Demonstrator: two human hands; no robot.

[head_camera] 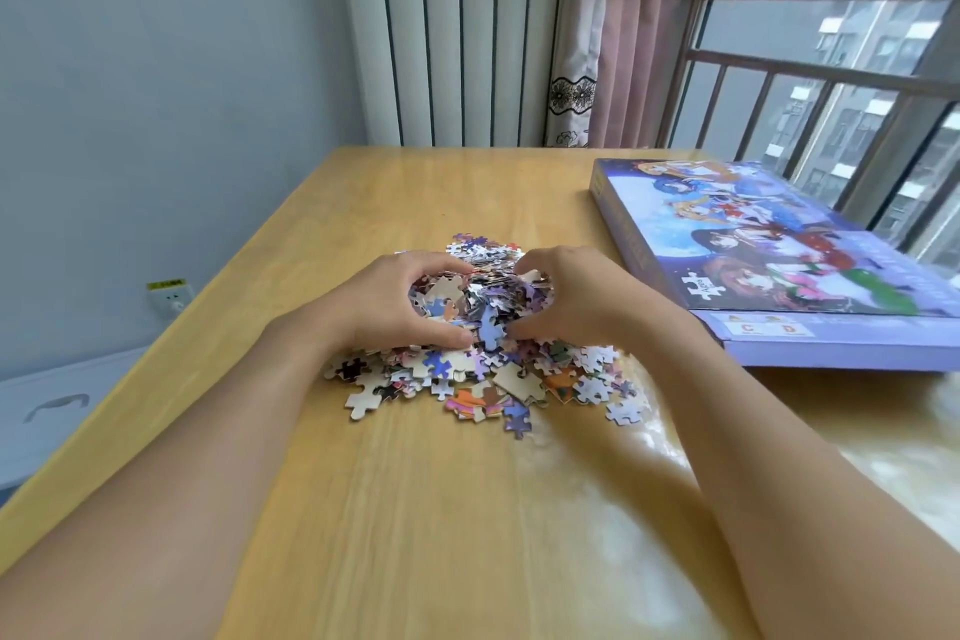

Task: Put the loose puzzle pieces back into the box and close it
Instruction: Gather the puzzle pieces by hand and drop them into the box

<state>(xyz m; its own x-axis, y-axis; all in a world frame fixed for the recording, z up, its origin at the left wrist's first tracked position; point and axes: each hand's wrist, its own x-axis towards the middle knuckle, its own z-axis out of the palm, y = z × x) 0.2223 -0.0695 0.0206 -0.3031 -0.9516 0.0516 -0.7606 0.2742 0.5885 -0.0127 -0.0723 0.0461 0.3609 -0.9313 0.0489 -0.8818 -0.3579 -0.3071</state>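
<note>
Two bare forearms are seen nearest the camera, reaching out over the wooden desk toward mid-desk. The left hand and the right hand are cupped inward from either side, fingers curled round a heaped mound of puzzle pieces pressed between them. A wider scatter of loose pieces is left flat on the desk just near of the hands and under them, with a few more at the far side.

The box is lying at the right of the desk, near the window railing, apart from the pile. Its printed lid appears to be seated on it; whether it is fully closed cannot be told.

Step judged: a handful is being gathered; nothing is seen boxed yet.

Risks noted:
- The mound is held only by side pressure, so pieces could be shed from underneath during a lift and carry to the right
- If the lid is indeed on, both hands would be occupied with no way to open it
- Pieces near the right edge of the scatter could be swept off by a forearm
</note>
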